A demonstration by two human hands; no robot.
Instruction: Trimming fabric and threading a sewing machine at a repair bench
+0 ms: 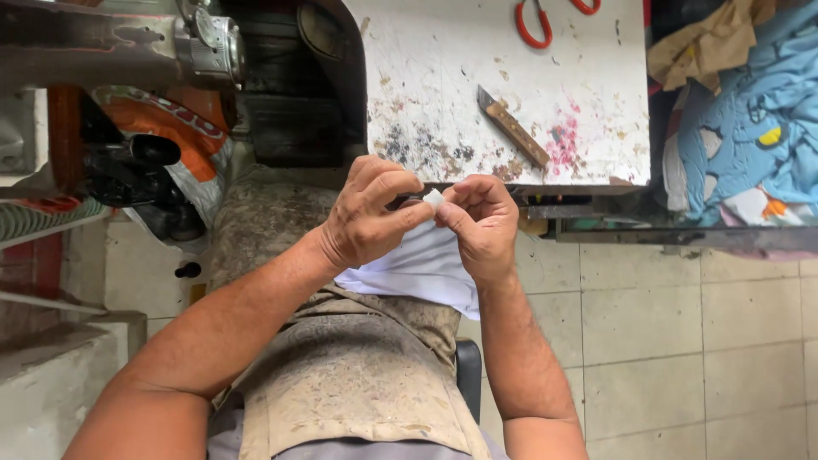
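Observation:
My left hand (371, 215) and my right hand (479, 223) meet in front of me, just below the front edge of a stained white worktable (443, 77). Both pinch a small white piece (433, 199) between thumbs and fingertips. White cloth (422, 268) hangs under the hands and rests on my lap, over a dirty patterned apron (341, 366).
A wooden-handled knife (511, 128) lies on the table near its front edge, and red-handled scissors (545, 19) lie at the far side. A dark machine (128, 51) stands at the left. Blue and tan fabric (750, 119) is piled at the right. Tiled floor (682, 341) lies below.

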